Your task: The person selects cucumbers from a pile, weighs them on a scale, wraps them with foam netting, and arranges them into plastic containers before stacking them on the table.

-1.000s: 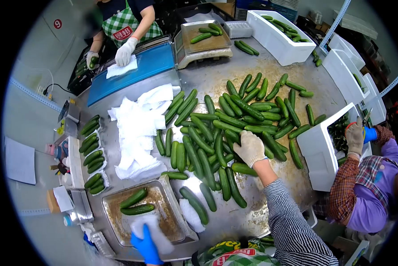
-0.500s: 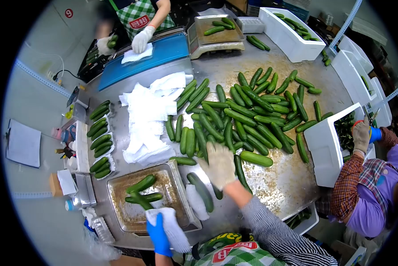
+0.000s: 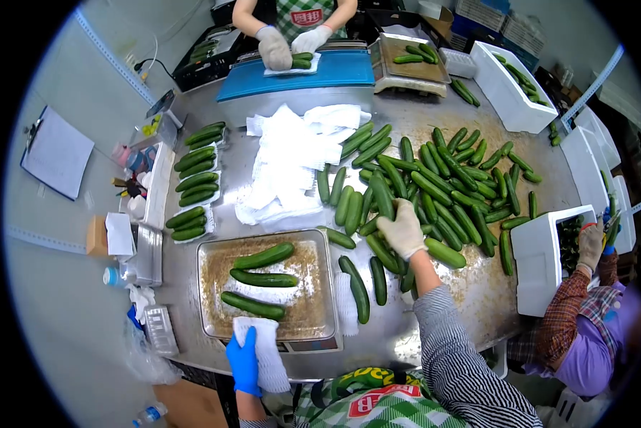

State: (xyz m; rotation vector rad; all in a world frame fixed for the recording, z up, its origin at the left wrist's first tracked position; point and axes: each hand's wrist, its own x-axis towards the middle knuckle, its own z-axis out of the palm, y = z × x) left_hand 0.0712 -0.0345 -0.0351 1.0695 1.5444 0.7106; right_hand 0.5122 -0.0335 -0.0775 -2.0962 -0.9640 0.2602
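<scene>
My left hand, in a blue glove, is closed on a white foam net sleeve at the front edge of the metal scale tray. Three cucumbers lie in that tray. My right hand, in a pale knitted glove, is closed round the lower end of a cucumber at the near left side of the large cucumber pile. Another foam sleeve and a loose cucumber lie just right of the tray.
White foam sleeves are heaped left of the pile, with packed cucumbers farther left. Across the table a person's gloved hands handle cucumbers on a blue board. At right, another person's gloved hand is over a white foam box.
The view has shifted. A third cucumber now lies in the tray. My right hand went from the pile to near the tray, then back to the pile and onto a cucumber.
</scene>
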